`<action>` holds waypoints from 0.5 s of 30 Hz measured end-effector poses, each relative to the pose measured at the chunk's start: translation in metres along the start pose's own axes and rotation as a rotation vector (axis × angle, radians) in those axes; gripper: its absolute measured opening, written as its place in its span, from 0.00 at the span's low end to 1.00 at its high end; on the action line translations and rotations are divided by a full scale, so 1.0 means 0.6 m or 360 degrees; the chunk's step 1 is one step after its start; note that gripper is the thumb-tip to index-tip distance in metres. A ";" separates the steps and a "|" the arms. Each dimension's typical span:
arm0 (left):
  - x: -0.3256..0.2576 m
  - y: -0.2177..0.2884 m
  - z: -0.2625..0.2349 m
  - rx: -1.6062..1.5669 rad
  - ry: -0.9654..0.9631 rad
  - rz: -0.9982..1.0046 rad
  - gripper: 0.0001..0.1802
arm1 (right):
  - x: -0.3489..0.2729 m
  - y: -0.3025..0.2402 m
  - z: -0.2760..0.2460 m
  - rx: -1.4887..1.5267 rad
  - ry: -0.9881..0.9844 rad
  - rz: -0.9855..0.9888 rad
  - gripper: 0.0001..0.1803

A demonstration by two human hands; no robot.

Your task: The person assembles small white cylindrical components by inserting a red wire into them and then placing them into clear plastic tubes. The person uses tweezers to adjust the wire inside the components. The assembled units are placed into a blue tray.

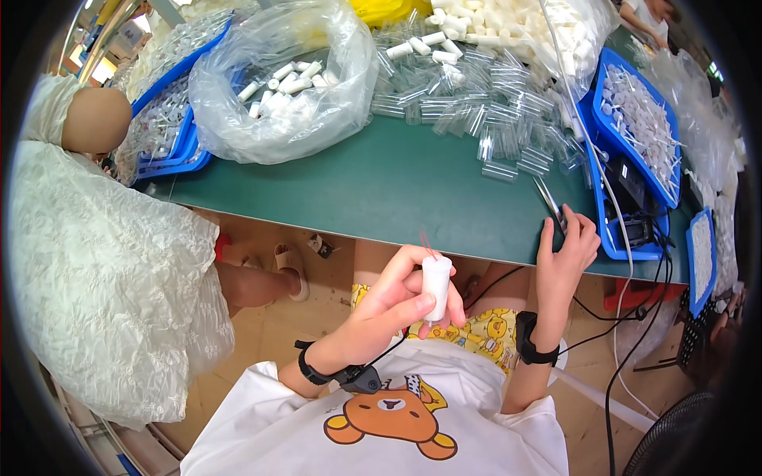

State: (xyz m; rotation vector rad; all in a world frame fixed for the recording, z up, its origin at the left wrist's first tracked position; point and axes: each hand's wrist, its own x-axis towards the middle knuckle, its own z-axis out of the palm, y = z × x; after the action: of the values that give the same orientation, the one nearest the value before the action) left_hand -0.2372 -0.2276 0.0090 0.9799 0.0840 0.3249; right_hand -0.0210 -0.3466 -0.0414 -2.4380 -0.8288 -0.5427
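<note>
Between the thumb and fingers of my left hand (397, 295) is a small white plastic cylinder (435, 287), held upright over my lap. Thin red wires (429, 245) stick up from its top. At the table's front edge, my right hand (565, 252) has its thumb and fingers around the lower end of slim pointed metal tweezers (545, 194). The tweezers' tip points away from me, toward a pile of clear plastic tubes (500, 103).
A clear bag (317, 143) of white cylinders stands on the green table (333, 190). More white cylinders (492, 20) lie behind the tubes. Blue trays (591, 143) with small parts and black cables are at right. Another person's white lace clothing (119, 278) is at left.
</note>
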 end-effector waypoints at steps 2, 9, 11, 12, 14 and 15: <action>0.002 0.003 -0.002 0.0076 0.0196 0.0078 0.15 | -0.004 -0.002 0.002 -0.0001 0.0016 -0.0020 0.16; 0.072 0.116 -0.094 0.0550 0.1172 0.0439 0.12 | -0.011 0.000 0.000 0.0014 0.0109 -0.0024 0.15; 0.079 0.149 -0.122 0.0477 0.1067 0.0466 0.15 | -0.011 -0.002 0.000 0.0015 0.0134 -0.0041 0.15; 0.082 0.158 -0.127 0.0463 0.0960 0.0465 0.15 | -0.011 -0.003 0.002 0.0036 0.0137 -0.0029 0.14; 0.088 0.166 -0.125 0.0557 0.0959 0.0511 0.17 | -0.010 -0.005 0.004 0.0078 0.0147 -0.0005 0.13; 0.094 0.167 -0.123 0.0598 0.0948 0.0523 0.17 | -0.010 -0.004 0.004 0.0126 0.0148 0.0012 0.12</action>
State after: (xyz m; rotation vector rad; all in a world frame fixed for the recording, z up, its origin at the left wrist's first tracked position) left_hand -0.2225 -0.0998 0.0549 1.2426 0.5446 0.9232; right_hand -0.0265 -0.3466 -0.0456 -2.3248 -0.7874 -0.6045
